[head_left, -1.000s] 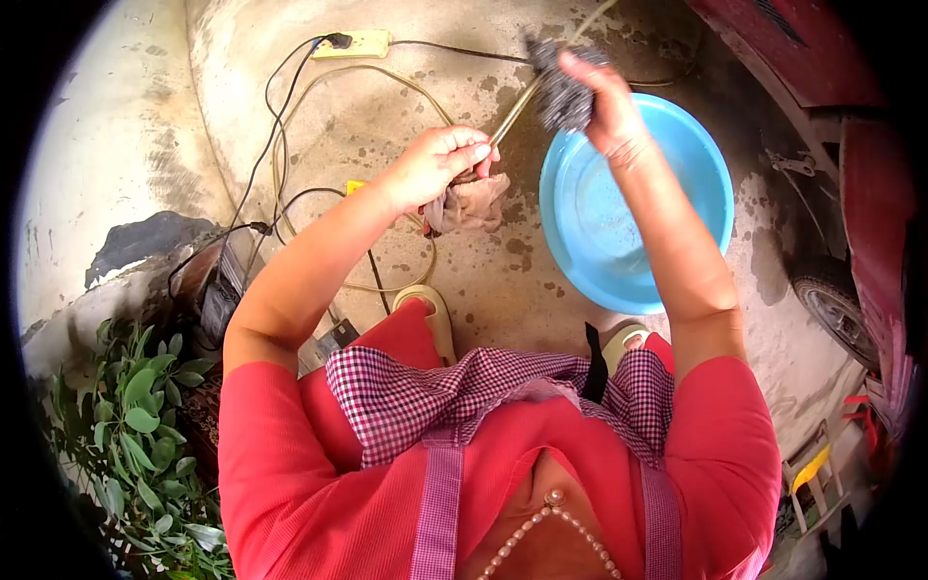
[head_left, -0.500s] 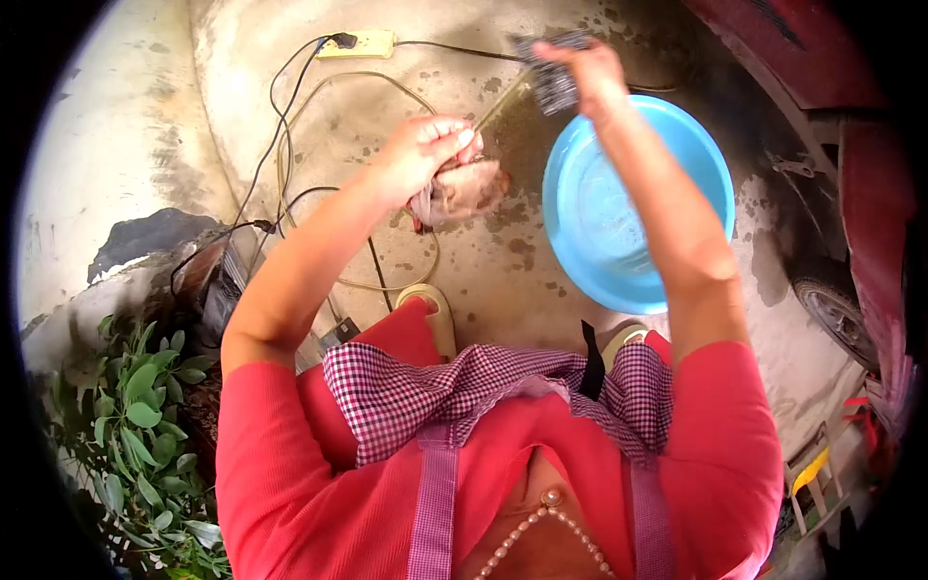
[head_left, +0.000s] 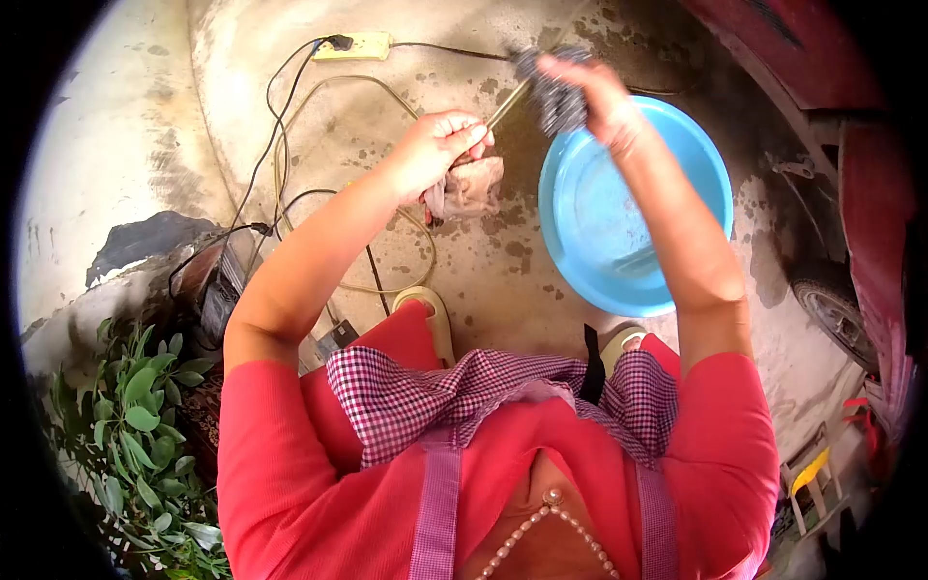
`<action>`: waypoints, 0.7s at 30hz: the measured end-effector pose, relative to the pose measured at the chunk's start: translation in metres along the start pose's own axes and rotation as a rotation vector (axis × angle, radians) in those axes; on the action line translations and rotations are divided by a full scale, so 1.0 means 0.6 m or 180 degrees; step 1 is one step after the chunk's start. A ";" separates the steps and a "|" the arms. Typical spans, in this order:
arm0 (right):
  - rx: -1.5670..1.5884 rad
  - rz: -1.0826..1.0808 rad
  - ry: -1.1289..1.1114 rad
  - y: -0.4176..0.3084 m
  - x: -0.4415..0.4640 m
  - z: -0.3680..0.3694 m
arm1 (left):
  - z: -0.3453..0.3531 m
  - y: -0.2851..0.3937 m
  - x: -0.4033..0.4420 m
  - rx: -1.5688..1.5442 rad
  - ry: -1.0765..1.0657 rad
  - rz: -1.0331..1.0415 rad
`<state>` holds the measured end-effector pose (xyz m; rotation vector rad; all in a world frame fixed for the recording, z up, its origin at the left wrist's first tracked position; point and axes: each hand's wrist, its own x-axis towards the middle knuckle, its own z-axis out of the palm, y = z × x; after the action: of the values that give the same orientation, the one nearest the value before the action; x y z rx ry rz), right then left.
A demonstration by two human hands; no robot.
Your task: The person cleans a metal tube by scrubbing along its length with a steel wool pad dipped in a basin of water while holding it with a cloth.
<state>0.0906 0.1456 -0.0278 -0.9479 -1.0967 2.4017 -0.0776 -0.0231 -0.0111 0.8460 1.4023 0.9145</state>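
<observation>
My left hand [head_left: 447,148] is closed around a thin yellowish hose [head_left: 505,104], which slants up and right from the fingertips. A crumpled pinkish-brown cloth [head_left: 477,187] hangs just under the same hand, seemingly held in it too. My right hand [head_left: 604,104] grips a dark grey crumpled cloth [head_left: 561,97], blurred by motion, pressed around the hose. Whether the fingers close fully round the hose is hidden. Below the right hand and forearm stands a light-blue basin [head_left: 590,217] with what looks like a little water in the bottom.
A yellow power strip [head_left: 353,45] with black cables lies on the stained concrete floor [head_left: 503,280]. More hose loops at left. Leafy plants [head_left: 145,416] stand at lower left. A red vehicle [head_left: 875,232] with a wheel [head_left: 833,309] is at the right.
My right hand and the dark cloth have shifted slightly down and right. My left hand, with the hose and pinkish cloth, has changed position only a little.
</observation>
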 end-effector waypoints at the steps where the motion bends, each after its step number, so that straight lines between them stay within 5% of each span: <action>1: -0.0292 -0.0223 -0.0012 0.021 -0.016 0.033 | 0.003 0.001 0.005 -0.0125 0.0098 -0.0056; 2: -0.0755 -0.0481 0.0511 0.082 0.003 0.039 | 0.007 0.003 0.011 -0.0246 0.0197 -0.0110; 5: 0.0312 -0.0247 0.0208 0.077 -0.044 0.087 | 0.001 -0.012 0.016 -0.0087 0.0113 -0.0097; 8: -0.0303 -0.0140 0.0613 0.052 -0.009 0.074 | 0.007 -0.009 0.009 -0.0122 0.0042 0.0078; 9: -0.0628 -0.0513 0.1323 0.067 0.037 0.046 | 0.011 -0.007 0.004 -0.0116 0.0037 0.0083; 13: 0.0322 -0.0939 0.1317 0.009 0.056 -0.020 | 0.011 0.013 -0.005 -0.0197 0.0032 0.0028; 18: 0.0688 -0.0229 0.0707 -0.007 0.045 -0.028 | 0.003 0.016 0.006 0.0108 -0.0008 0.0228; 21: -0.0254 0.0041 0.0325 0.030 0.010 0.028 | -0.002 0.006 0.023 0.0128 0.0048 0.0052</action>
<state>0.0742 0.1277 -0.0360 -1.0940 -1.1592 2.3067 -0.0792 -0.0091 -0.0139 0.8836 1.4328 0.9095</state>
